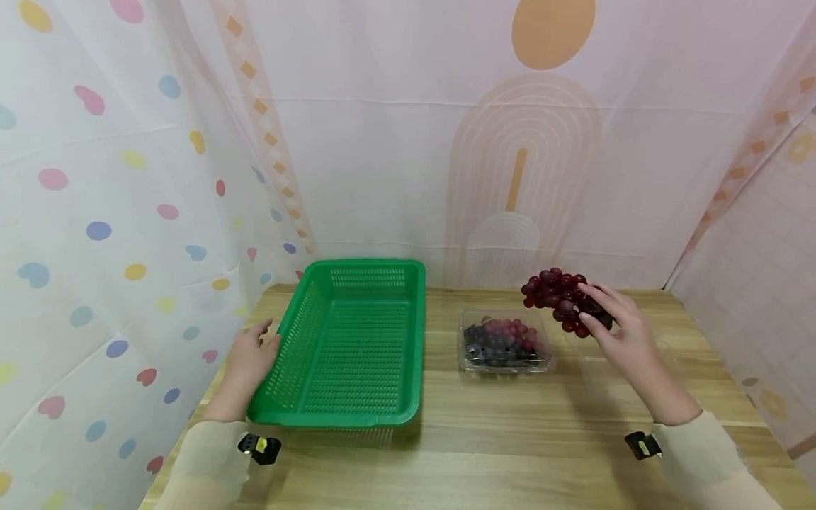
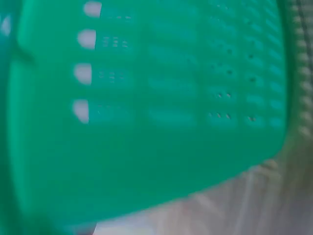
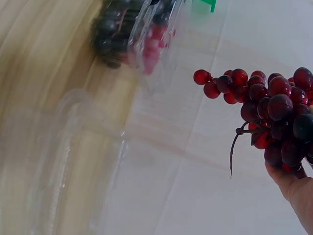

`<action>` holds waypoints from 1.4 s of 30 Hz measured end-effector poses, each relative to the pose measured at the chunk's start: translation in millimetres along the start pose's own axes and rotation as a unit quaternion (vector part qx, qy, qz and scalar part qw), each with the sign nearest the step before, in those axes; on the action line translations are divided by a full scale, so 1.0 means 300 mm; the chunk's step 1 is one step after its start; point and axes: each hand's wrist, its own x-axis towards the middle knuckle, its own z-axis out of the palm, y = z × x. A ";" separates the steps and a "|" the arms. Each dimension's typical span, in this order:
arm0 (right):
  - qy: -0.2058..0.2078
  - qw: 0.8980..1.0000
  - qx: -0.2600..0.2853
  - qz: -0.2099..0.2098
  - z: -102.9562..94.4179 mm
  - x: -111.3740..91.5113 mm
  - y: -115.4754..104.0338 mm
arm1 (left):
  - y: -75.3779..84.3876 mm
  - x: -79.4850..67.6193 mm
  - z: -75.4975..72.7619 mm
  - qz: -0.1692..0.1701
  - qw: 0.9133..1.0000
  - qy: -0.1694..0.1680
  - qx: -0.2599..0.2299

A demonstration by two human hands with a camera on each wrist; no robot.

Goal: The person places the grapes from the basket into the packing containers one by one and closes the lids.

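My right hand [image 1: 627,336] holds up a bunch of red grapes [image 1: 557,294], thumb and fingers pinching its right end, above the table. In the right wrist view a thin stem dangles from the grape bunch [image 3: 279,105]. My left hand [image 1: 248,361] is at the left side of a green plastic basket [image 1: 414,340], fingers loosely bent by the rim; whether it touches the rim is hard to tell. The basket's perforated wall [image 2: 161,156] fills the left wrist view, blurred, without the fingers. Between basket and right hand stands a clear plastic box [image 1: 503,365] with dark and red grapes inside.
Below my right hand, a faint clear plastic container [image 3: 63,171] lies on the wood-grain table [image 1: 497,439]. Patterned cloth curtains [image 1: 376,156] hang behind the table and along both sides.
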 end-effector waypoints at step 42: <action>0.036 0.998 -0.026 0.054 -0.203 -0.129 0.130 | 0.874 -0.182 0.623 0.284 0.941 -0.099 -0.157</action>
